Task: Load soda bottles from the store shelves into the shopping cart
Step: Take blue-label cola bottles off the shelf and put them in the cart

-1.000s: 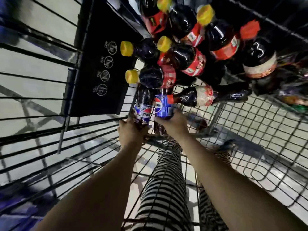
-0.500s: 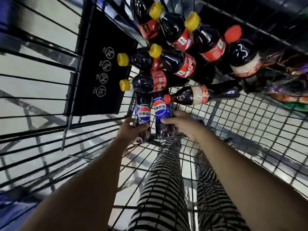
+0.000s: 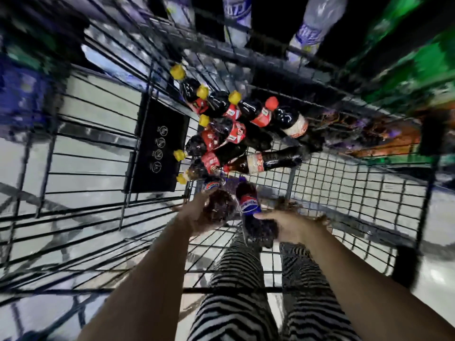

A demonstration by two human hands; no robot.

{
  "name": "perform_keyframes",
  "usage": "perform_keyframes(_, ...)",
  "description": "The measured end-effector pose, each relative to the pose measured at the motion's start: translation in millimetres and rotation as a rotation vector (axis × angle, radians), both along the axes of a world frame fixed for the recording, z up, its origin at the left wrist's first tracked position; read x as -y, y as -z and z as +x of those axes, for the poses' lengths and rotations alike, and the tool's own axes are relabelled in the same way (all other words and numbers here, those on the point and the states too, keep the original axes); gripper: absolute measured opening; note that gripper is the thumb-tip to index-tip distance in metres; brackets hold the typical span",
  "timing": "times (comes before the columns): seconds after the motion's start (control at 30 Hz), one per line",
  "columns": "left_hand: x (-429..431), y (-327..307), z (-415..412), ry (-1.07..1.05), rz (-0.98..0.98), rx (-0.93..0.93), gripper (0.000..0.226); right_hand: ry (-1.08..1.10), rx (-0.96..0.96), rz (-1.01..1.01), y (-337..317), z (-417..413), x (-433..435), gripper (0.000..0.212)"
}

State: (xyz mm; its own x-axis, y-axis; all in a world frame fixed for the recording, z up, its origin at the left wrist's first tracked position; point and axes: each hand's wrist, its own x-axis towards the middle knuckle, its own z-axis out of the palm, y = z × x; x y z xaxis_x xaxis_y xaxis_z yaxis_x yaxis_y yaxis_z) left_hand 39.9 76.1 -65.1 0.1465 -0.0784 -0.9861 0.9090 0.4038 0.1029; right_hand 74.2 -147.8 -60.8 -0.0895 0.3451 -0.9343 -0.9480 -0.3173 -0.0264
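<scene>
Dark brown soda fills the two bottles that the person holds low inside the cart [image 3: 344,193]. From the head view, the left hand [image 3: 195,215] grips the left bottle [image 3: 218,206], with its fingers [image 3: 200,200] curled round the fat end. The right hand [image 3: 293,226] grips the right bottle [image 3: 248,205], the one with the blue label facing up, and its fingers [image 3: 266,215] wrap the lower part. The picture is blurry, so I cannot see each finger well. Both bottles point their tops at the pile of bottles [image 3: 221,134], which lies on the wire floor by the black sign [image 3: 157,146]. The left bottle seems to reach the pile; the right bottle is just beside it. Shelf bottles [image 3: 236,18] stand past the far end of the cart. Striped trousers [image 3: 236,291] show through the wire below.

I think the step is putting these two down. Next, the hands should lay them flat next to the pile, then let go gently so none roll.
</scene>
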Motion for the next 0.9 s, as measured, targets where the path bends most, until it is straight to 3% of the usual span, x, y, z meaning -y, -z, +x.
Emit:
perform_keyframes(0.1,17.7,-27.3,-2.8,-0.003,-0.003,0.044,0.039,0.153,0.039,0.031,-29.3,1.2,21.2,0.023)
perform_keyframes(0.17,29.5,-41.8,-2.9,0.043,-0.035,0.092,0.045,0.230,0.095,0.058,-51.8,3.9,35.3,0.014)
perform_keyframes(0.27,47.3,-70.4,1.2,0.068,-0.082,0.178,0.049,0.288,0.218,0.101,-76.9,6.6,60.2,0.020)
perform_keyframes(0.47,76.8,-120.1,13.0,0.220,-0.046,0.350,0.053,0.351,0.421,0.119,-123.9,3.3,116.8,0.061)
perform_keyframes(0.57,95.0,-138.2,13.5,0.246,-0.021,0.465,0.051,0.429,0.499,0.191,-144.6,-2.6,148.8,0.047)
perform_keyframes(0.6,101.9,-144.0,12.9,0.240,0.010,0.499,0.054,0.459,0.517,0.207,-150.7,-4.9,160.1,0.042)
perform_keyframes(0.7,125.0,-158.1,8.9,0.183,0.041,0.566,0.081,0.515,0.591,0.283,-170.2,-9.6,193.5,0.071)
perform_keyframes(0.8,156.7,-175.7,9.5,0.158,0.045,0.620,0.102,0.525,0.667,0.351,-192.3,-11.3,228.7,0.066)
perform_keyframes(0.9,204.6,-201.7,15.5,0.211,-0.007,0.697,0.102,0.520,0.729,0.364,-214.1,-9.1,265.2,0.087)
